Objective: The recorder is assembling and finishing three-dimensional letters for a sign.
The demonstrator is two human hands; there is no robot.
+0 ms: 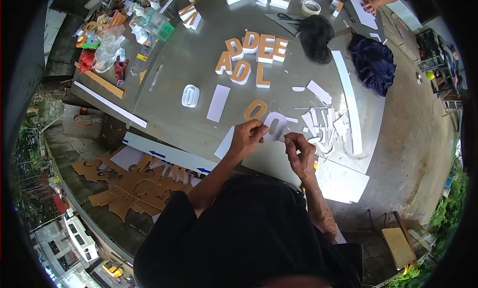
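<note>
My left hand [247,137] pinches the near edge of a white cut-out letter [275,124] lying on the grey table [189,64]. My right hand [300,153] is closed just to the right of that letter, its fingers curled; what it holds is too small to tell. A brown-faced round letter [255,109] lies just beyond my left hand. A heap of white offcut strips [326,124] sits to the right of the hands.
Several brown-and-white block letters [251,56] stand mid-table, a white ring letter [190,95] and white strip [218,102] to the left. Black cloth [315,36], dark blue cloth [373,64], tape roll [311,7], clutter at far left. Another person's hand [371,6] works top right. Brown cut sheets [134,183] lie below.
</note>
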